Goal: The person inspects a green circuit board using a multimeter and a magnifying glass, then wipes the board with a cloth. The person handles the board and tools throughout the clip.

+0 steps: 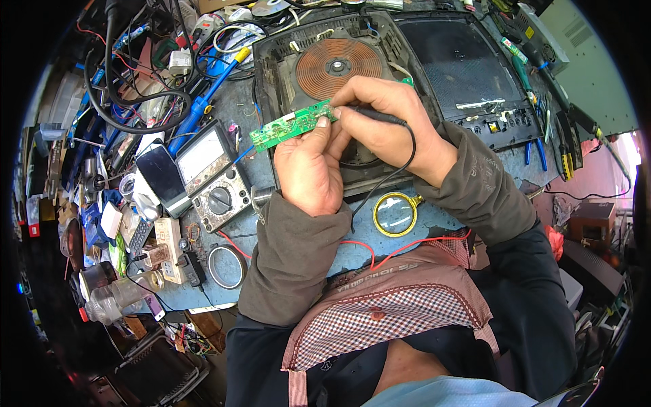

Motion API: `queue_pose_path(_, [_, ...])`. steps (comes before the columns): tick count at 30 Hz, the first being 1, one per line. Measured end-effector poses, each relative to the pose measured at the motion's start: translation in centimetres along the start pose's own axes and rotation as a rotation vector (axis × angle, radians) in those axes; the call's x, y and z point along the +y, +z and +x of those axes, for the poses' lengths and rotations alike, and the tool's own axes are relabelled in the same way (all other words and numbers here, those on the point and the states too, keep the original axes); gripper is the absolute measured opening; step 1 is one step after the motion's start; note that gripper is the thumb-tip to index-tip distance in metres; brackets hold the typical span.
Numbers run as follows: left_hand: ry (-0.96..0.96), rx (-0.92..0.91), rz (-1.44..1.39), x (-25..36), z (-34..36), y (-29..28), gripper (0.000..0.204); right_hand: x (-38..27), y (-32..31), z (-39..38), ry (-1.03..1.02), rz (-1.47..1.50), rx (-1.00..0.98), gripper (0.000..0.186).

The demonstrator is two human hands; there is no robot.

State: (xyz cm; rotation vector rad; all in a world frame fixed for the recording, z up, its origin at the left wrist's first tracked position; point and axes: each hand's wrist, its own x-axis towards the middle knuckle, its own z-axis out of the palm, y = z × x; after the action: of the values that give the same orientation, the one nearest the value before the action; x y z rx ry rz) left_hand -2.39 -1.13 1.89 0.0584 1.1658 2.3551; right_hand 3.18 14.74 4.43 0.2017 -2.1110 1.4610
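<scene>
A narrow green circuit board (281,129) lies tilted in my left hand (305,176), whose thumb presses on its face. My right hand (400,122) grips a slim black probe (369,115) at the board's right end; the probe's tip is hidden by my fingers and its black lead runs down over my wrist area. Behind both hands is an opened induction cooker with a copper coil (325,68). To the left is an analog multimeter (220,200), with a blue wire leading up toward the board's left end.
A dark glass panel (454,57) lies at the right beside pliers (536,152). A yellow-rimmed magnifier (395,214), a red lead and a metal ring (227,265) are near the front edge. Tangled cables, a phone (163,176) and tools crowd the left of the blue bench (441,224).
</scene>
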Motion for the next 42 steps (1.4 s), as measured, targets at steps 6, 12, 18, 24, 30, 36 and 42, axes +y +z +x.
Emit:
queue_pose_path(6, [0.001, -0.007, -0.015, 0.03, -0.06, 0.1, 0.02, -0.02, 0.1, -0.18, 0.03, 0.028, -0.015, 0.019])
queue_pose_path(12, [0.01, -0.013, -0.011, -0.01, -0.01, 0.09, 0.02, -0.23, -0.42, -0.18, 0.051, 0.013, -0.056, 0.019])
queue_pose_path(18, [0.007, 0.006, 0.007, 0.01, 0.05, 0.27, 0.02, 0.02, -0.19, -0.26, 0.055, 0.043, -0.074, 0.018])
queue_pose_path(24, [0.004, 0.004, 0.011, 0.04, 0.04, 0.33, 0.02, -0.06, -0.39, -0.17, 0.05, 0.017, -0.051, 0.019])
queue_pose_path(30, [0.007, 0.004, 0.001, 0.0, 0.04, 0.35, 0.019, -0.11, -0.47, -0.07, 0.049, 0.011, -0.053, 0.018])
queue_pose_path(36, [0.01, -0.007, -0.007, -0.07, 0.06, 0.23, 0.021, 0.15, -0.2, -0.03, 0.033, 0.013, -0.01, 0.018])
queue_pose_path(42, [0.013, -0.012, 0.009, 0.01, 0.0, 0.21, 0.02, -0.15, -0.34, -0.05, 0.052, 0.004, -0.031, 0.017])
